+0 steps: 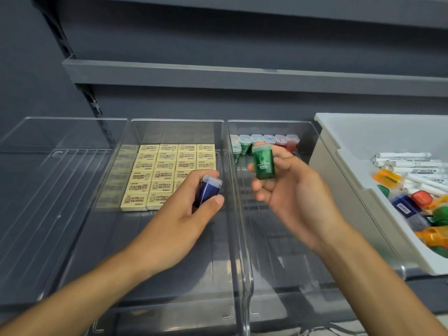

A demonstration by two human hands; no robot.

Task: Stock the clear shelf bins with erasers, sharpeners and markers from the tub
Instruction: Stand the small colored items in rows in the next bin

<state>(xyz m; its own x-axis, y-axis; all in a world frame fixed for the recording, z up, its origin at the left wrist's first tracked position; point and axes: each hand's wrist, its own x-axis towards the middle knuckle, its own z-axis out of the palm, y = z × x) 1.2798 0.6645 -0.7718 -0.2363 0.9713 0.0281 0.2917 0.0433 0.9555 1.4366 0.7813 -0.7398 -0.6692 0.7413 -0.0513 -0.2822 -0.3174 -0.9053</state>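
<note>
Over the clear bins we grip a blue sharpener (208, 191) in our left hand (184, 214), a green sharpener (263, 162) in our right hand (291, 190).

The middle bin (194, 275) is gleaming: clear, glossy plastic catching glare. Inside it the erasers (167, 166) are looking matt, with printed faces. Just right of it the green sharpener (263, 163) is shining, translucent plastic; the blue sharpener (207, 192) over it is glinting likewise. Further right the tub (351, 141) is showing dull, matt plastic. Behind it the shelf (218, 76) is looking smooth, matt grey.
</note>
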